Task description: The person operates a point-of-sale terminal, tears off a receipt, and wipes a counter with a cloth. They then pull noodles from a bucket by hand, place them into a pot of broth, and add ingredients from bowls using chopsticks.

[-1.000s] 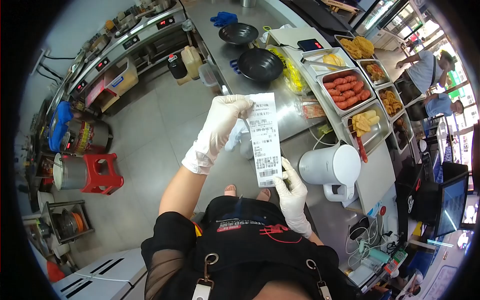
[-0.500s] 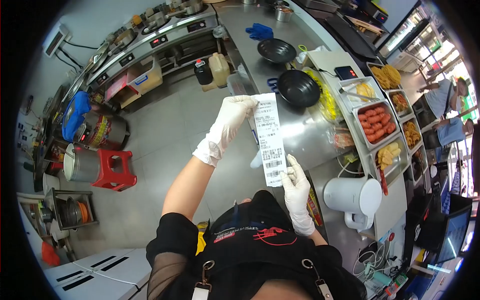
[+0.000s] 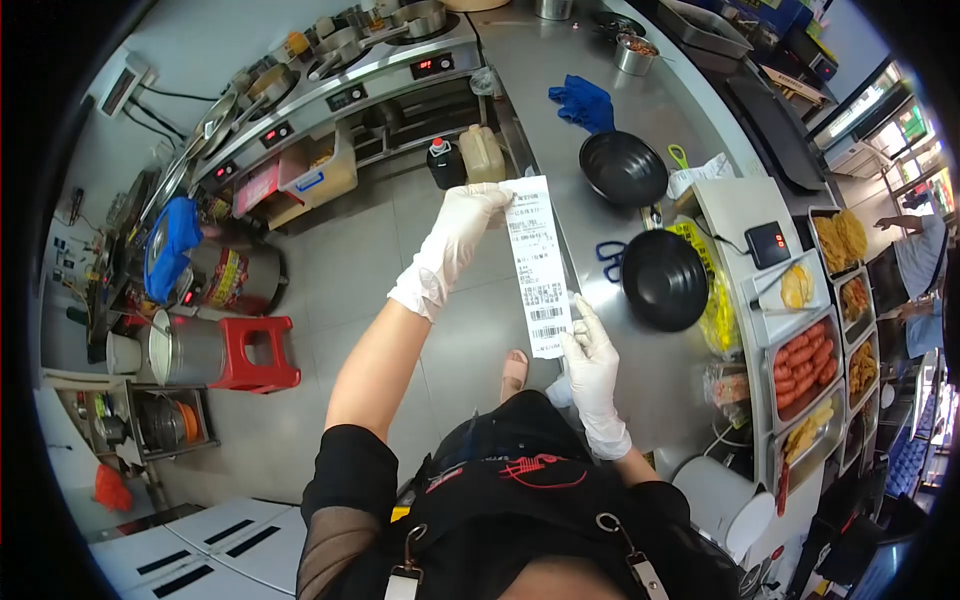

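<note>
A long white printed receipt (image 3: pixel 536 270) hangs upright in front of me, between my two gloved hands. My left hand (image 3: pixel 468 225), in a white glove, pinches its top edge. Near its lower right edge is my right hand (image 3: pixel 592 365), also gloved in white, with thumb and forefinger closed on the paper's side. To the right of the receipt, two black bowls, one upper (image 3: pixel 623 168) and one lower (image 3: pixel 664 281), rest on the steel counter (image 3: pixel 600 385).
Trays of sausages (image 3: pixel 804 368) and fried food (image 3: pixel 838 240) line the right side. A white kettle (image 3: pixel 725 505) stands at lower right. On the left are a red stool (image 3: pixel 258 354) and large pots. Stoves (image 3: pixel 345 97) run along the back. People stand at far right.
The view has turned and shifted, so the bowls, trays and kettle now appear further right or lower. Both hands still hold the receipt. A foot in a pink sandal has come into view.
</note>
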A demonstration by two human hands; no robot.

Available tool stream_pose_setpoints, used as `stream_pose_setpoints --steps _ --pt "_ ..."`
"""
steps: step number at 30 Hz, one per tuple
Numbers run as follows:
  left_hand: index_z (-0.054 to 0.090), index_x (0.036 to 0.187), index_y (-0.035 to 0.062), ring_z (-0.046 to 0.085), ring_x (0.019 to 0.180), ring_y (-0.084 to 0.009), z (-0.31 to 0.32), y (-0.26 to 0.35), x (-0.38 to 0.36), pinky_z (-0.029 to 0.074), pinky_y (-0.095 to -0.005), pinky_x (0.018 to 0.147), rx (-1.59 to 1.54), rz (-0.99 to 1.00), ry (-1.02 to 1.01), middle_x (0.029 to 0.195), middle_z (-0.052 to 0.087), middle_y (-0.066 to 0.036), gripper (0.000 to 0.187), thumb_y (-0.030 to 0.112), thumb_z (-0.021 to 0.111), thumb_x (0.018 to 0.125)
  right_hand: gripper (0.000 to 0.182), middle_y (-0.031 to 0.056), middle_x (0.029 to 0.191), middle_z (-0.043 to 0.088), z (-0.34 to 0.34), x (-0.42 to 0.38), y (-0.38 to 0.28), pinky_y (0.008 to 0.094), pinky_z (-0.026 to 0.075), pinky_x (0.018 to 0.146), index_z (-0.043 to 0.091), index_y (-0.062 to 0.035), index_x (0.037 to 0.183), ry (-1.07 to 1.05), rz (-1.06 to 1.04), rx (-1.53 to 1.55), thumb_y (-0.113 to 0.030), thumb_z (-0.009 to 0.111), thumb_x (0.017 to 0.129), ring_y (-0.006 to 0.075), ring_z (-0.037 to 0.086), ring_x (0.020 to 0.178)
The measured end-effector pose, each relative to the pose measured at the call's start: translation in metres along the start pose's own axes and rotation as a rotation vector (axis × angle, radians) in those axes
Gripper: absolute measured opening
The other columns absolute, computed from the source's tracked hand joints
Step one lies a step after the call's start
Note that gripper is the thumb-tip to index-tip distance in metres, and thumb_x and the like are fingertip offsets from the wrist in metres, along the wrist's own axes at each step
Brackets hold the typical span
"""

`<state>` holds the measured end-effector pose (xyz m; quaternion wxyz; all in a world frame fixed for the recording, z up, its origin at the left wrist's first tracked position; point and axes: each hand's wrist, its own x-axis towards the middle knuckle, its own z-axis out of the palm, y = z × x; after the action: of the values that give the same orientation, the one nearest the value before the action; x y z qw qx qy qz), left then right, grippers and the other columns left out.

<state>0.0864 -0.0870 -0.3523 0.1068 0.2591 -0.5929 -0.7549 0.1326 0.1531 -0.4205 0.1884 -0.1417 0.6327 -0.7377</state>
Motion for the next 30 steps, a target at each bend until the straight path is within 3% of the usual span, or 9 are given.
stream_pose_setpoints --steps 9,12,17,19,20,23,25,27,30 --pt "0.067 0.090 -0.0017 0.063 0.073 -0.0135 -0.026 0.037 0.156 0.050 -0.0283 0.071 0.077 -0.028 -0.086 0.084 0.068 -0.009 0.016 0.012 0.063 0.084 0.043 0.0014 0.095 0.060 0.026 0.149 0.007 0.0202 0.045 0.074 0.054 -0.0012 0.126 0.136 0.017 0.005 0.009 0.051 0.084 0.0075 0.054 0.083" --pt "0.068 0.095 0.0011 0.059 0.068 -0.0104 -0.031 0.039 0.230 0.047 -0.0255 0.065 0.062 -0.023 -0.095 0.082 0.067 -0.005 0.018 0.016 0.066 0.085 0.031 0.0086 0.092 0.062 0.037 0.218 0.013 0.0234 0.045 0.070 0.064 -0.0029 0.113 0.101 -0.135 -0.280 0.006 0.053 0.085 0.0124 0.057 0.080" --pt "0.069 0.092 0.0037 0.058 0.064 -0.0070 -0.044 0.038 0.359 0.046 -0.0218 0.062 -0.022 -0.028 -0.102 0.081 0.068 -0.002 0.015 0.017 0.069 0.083 0.026 0.0047 0.089 0.060 0.062 0.347 0.026 0.0196 0.044 0.068 0.064 0.0002 0.111 0.088 -0.144 -0.374 0.004 0.054 0.087 0.0088 0.056 0.077" --pt "0.070 0.091 0.0040 0.056 0.062 -0.0064 -0.058 0.019 0.439 0.045 -0.0214 0.059 -0.029 -0.015 -0.122 0.080 0.067 -0.001 0.014 0.015 0.069 0.083 0.026 0.0051 0.089 0.061 0.075 0.406 0.037 0.0202 0.045 0.068 0.064 0.0003 0.111 0.111 -0.037 -0.308 0.004 0.054 0.088 0.0093 0.057 0.079" --pt "0.070 0.090 0.0042 0.054 0.059 -0.0058 -0.062 0.017 0.480 0.043 -0.0209 0.056 -0.036 -0.001 -0.122 0.078 0.067 -0.001 0.012 0.014 0.069 0.082 0.027 0.0121 0.093 0.064 0.078 0.442 0.059 0.0242 0.047 0.074 0.064 0.0006 0.109 0.132 -0.055 -0.280 0.004 0.052 0.085 0.0175 0.062 0.083" --pt "0.070 0.087 0.0009 0.047 0.056 -0.0054 -0.059 0.040 0.554 0.037 -0.0210 0.051 0.016 -0.031 -0.009 0.072 0.065 -0.002 0.012 0.010 0.071 0.080 0.027 0.0064 0.096 0.061 0.088 0.534 0.074 0.0198 0.045 0.068 0.064 0.0008 0.111 0.181 0.062 -0.325 0.004 0.053 0.086 0.0102 0.058 0.081" --pt "0.070 0.085 0.0019 0.047 0.053 -0.0049 -0.064 0.042 0.614 0.036 -0.0205 0.047 0.022 -0.039 -0.029 0.068 0.063 0.000 0.011 0.010 0.072 0.078 0.029 0.0059 0.092 0.063 0.093 0.595 0.091 0.0199 0.044 0.063 0.064 0.0009 0.112 0.226 -0.047 -0.343 0.005 0.053 0.085 0.0089 0.056 0.074" --pt "0.070 0.084 0.0023 0.046 0.048 -0.0052 -0.063 0.048 0.660 0.034 -0.0208 0.043 0.116 -0.030 0.007 0.065 0.062 0.001 0.012 0.011 0.073 0.077 0.028 0.0165 0.100 0.066 0.093 0.647 0.105 0.0263 0.049 0.078 0.065 -0.0002 0.109 0.213 0.184 -0.337 0.003 0.054 0.084 0.0191 0.063 0.089" --pt "0.070 0.084 0.0017 0.045 0.044 -0.0066 -0.063 0.048 0.713 0.034 -0.0220 0.041 0.217 -0.026 0.032 0.061 0.062 -0.001 0.011 0.011 0.072 0.078 0.028 0.0169 0.098 0.067 0.099 0.696 0.119 0.0259 0.049 0.076 0.065 -0.0010 0.108 0.254 0.191 -0.336 0.003 0.053 0.083 0.0191 0.064 0.086"
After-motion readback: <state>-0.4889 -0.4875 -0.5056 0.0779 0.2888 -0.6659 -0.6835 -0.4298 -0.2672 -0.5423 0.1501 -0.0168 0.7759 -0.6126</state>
